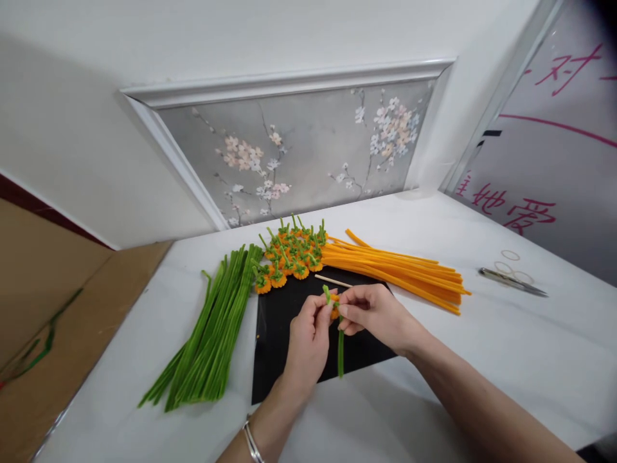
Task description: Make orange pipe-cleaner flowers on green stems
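Note:
Over a black mat (274, 347), my left hand (310, 334) pinches a small orange piece (335, 307) with a green stem between thumb and fingers. My right hand (373, 315) closes on the same piece from the right, its thumb and index finger at the green pipe cleaner (341, 354), whose free end hangs down. Part of the piece is hidden by my fingers. Several finished-looking orange pieces with green tops (289, 251) stand grouped behind the mat. A thin pale stick (333, 281) lies on the mat just beyond my hands.
Green pipe cleaners (216, 334) lie in a bundle at the left, orange ones (400, 267) at the right. Scissors (513, 281) and thin rings (511, 255) are farther right on the white table (463, 373). A cardboard box (62, 302) stands at the left, a framed wall panel (308, 148) behind.

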